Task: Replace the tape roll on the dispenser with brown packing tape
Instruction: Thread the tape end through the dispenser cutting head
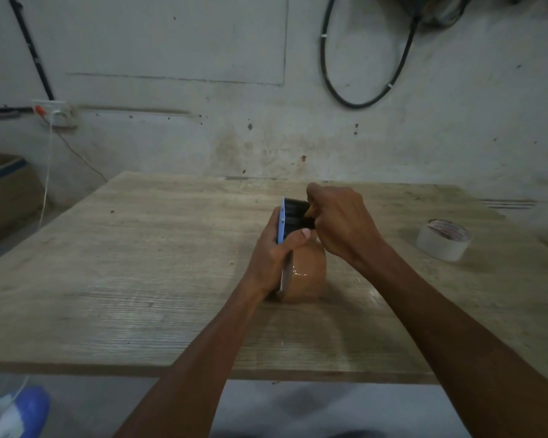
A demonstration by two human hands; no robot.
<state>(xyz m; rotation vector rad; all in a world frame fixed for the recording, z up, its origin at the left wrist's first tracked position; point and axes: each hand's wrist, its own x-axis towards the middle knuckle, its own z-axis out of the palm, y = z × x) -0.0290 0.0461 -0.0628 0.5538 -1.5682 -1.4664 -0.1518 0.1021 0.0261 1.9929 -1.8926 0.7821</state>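
A blue tape dispenser [281,221] with a toothed black cutter stands upright near the middle of the wooden table [140,263]. A brown packing tape roll [307,273] sits in its lower part, resting on the table. My left hand [274,254] is wrapped around the dispenser's left side, thumb across the front. My right hand [339,222] is closed at the cutter end, its fingertips pinching something small and brown there, apparently the tape's end. A white tape roll [443,240] lies flat on the table to the right, apart from both hands.
A stained wall stands behind the table, with a looped black cable [361,102] hanging on it and a socket [56,113] at the left. A cardboard box [4,184] sits on the left. A blue and white object [19,412] lies on the floor below the table's front edge.
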